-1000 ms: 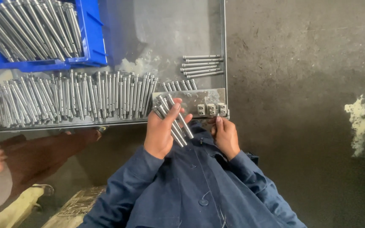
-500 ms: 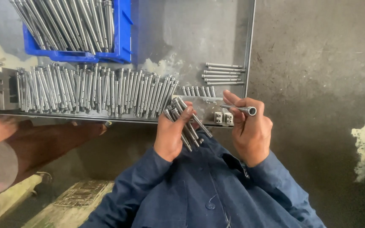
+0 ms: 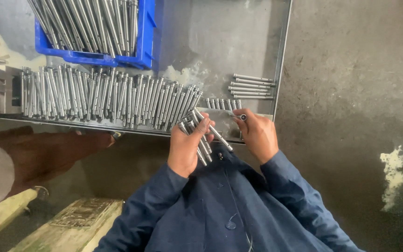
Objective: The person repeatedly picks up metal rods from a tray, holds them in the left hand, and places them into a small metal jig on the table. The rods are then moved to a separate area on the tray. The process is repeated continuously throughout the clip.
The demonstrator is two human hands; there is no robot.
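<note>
Clenched in the left hand (image 3: 187,147): a bundle of steel pins (image 3: 204,137), fanned a little, long axes slanting from upper left down to lower right, heads up toward the worktop edge and tips down over the dark blue jacket (image 3: 220,205). Pinched between the fingertips of the right hand (image 3: 257,135): a single pin (image 3: 239,116), lying nearly level, left to right, its round end showing just beyond the thumb. Held just above a small grey metal plate (image 3: 218,116) at the near rim of the worktop (image 3: 225,42); cannot tell whether touching it. Right hand the nearer to that plate; left hand just beside, bundle almost meeting the single pin from the left.

Beyond the plate, stood a short row of pin ends (image 3: 222,102), and farther back a small stack of pins (image 3: 253,86) laid crosswise, parallel to the single pin. To the left, spread along the worktop, a long row of pins (image 3: 108,95) set side by side, mostly pointing away from the body. Behind that, a blue bin (image 3: 148,32) heaped with more. On the right, bare concrete floor (image 3: 350,93). At lower left, another person's brown sleeve (image 3: 38,154) and a wooden board (image 3: 71,219), well apart from both hands.
</note>
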